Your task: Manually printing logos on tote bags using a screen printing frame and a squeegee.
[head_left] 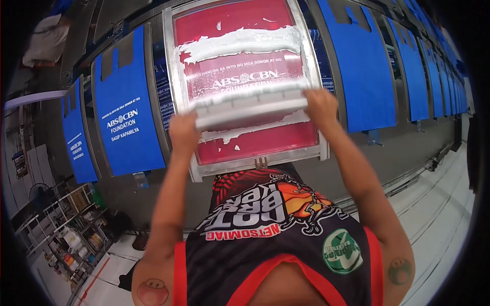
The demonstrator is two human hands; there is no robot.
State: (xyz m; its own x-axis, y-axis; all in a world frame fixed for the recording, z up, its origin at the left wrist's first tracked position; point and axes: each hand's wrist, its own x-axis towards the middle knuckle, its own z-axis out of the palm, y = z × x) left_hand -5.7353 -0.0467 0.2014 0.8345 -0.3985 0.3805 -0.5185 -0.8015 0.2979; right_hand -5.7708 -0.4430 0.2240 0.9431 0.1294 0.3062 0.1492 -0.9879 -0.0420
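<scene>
A long pale squeegee lies across a screen-printing frame in front of me. My left hand is closed round its left end, and my right hand grips its right end; both are slightly blurred. The frame has a metal rim and a red mesh with lettering showing through its middle. Thick white ink forms a band across the mesh beyond the squeegee. More white ink edges the mesh on the near side of the blade, with small blobs nearer me.
Blue bag-shaped sheets lie on boards along a long table to both sides: a printed one on the left, a plain one on the right. A rack with bottles and containers stands at lower left. A pale cloth is at upper left.
</scene>
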